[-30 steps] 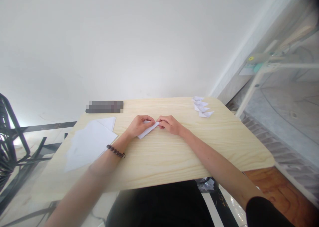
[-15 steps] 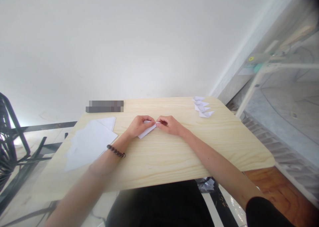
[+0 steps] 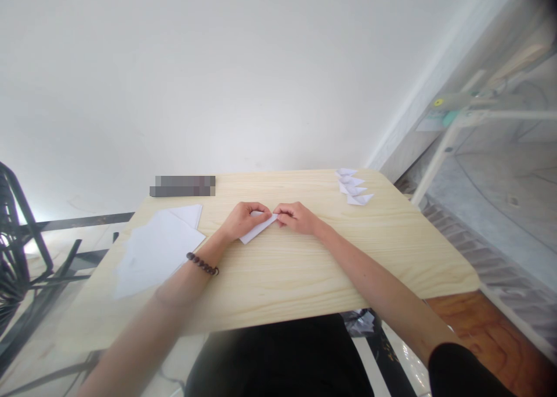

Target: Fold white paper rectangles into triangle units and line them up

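Observation:
A folded white piece of paper (image 3: 258, 230) lies slanted over the middle of the table, its narrow end pointing right. My left hand (image 3: 246, 218) is closed on its upper side, thumb and fingers pinching the edge. At the narrow right tip, my right hand (image 3: 296, 217) pinches the paper between thumb and forefinger. The two hands almost meet, and they cover part of the upper edge. To the left, beside my left forearm, rests a spread stack of white paper sheets (image 3: 159, 249).
Several folded white paper boats (image 3: 359, 199) stand in a row at the table's back right. A blurred-out dark object (image 3: 183, 186) is at the back left. The wooden table (image 3: 278, 287) meets a white wall behind. A black chair (image 3: 26, 234) stands left of it.
My right hand has closed up its fingers and shifted very slightly right at the paper's tip. The left hand stays in place.

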The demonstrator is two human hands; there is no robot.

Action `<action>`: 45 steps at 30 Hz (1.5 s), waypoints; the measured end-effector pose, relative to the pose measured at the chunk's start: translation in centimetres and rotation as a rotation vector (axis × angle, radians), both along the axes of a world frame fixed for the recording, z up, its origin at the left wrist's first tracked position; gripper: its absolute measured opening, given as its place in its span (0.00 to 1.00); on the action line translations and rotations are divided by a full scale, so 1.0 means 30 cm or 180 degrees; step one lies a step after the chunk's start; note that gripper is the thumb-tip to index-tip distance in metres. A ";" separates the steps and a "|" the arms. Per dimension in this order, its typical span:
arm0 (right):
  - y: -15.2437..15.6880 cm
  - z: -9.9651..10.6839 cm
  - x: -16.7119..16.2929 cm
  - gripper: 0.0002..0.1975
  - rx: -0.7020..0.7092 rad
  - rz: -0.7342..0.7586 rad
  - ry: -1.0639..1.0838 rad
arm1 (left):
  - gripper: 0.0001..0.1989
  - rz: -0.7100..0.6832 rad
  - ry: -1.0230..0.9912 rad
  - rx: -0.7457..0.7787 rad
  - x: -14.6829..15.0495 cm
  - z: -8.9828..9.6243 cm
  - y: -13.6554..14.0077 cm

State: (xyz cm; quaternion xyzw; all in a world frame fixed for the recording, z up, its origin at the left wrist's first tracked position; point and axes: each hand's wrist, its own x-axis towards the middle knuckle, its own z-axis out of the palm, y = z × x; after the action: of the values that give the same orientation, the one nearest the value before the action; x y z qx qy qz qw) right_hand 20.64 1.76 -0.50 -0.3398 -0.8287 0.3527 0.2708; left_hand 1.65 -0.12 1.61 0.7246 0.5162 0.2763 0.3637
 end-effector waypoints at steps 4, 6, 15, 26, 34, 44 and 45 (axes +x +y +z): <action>0.006 -0.004 0.004 0.11 -0.0052 -0.0063 -0.0009 | 0.20 0.0049 -0.0049 -0.0029 0.002 0.008 -0.005; 0.005 -0.002 0.006 0.11 -0.0090 -0.0062 0.0027 | 0.20 0.0046 -0.0071 -0.0031 0.001 0.009 -0.005; -0.006 0.004 -0.006 0.12 0.0355 -0.0399 0.0051 | 0.18 -0.0037 -0.0437 0.0019 0.001 -0.014 0.008; 0.027 -0.007 0.020 0.10 0.0844 -0.1209 0.0264 | 0.17 -0.0154 -0.1316 -0.0063 -0.003 -0.062 0.042; 0.025 -0.014 0.008 0.08 0.0932 -0.1176 0.0569 | 0.18 -0.0024 -0.1393 0.0104 -0.002 -0.062 0.042; 0.012 -0.007 0.011 0.07 0.0841 -0.0915 0.0537 | 0.13 -0.0074 -0.1491 0.0171 0.003 -0.062 0.035; 0.010 -0.007 0.010 0.08 0.0831 -0.0848 0.0501 | 0.13 -0.0109 -0.1472 0.0182 0.003 -0.063 0.035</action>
State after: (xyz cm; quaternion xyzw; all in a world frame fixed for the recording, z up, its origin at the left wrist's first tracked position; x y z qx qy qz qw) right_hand 20.93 2.08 -0.71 -0.3799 -0.7914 0.2287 0.4208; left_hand 1.75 0.94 -0.27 0.6606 0.3987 0.4433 0.4562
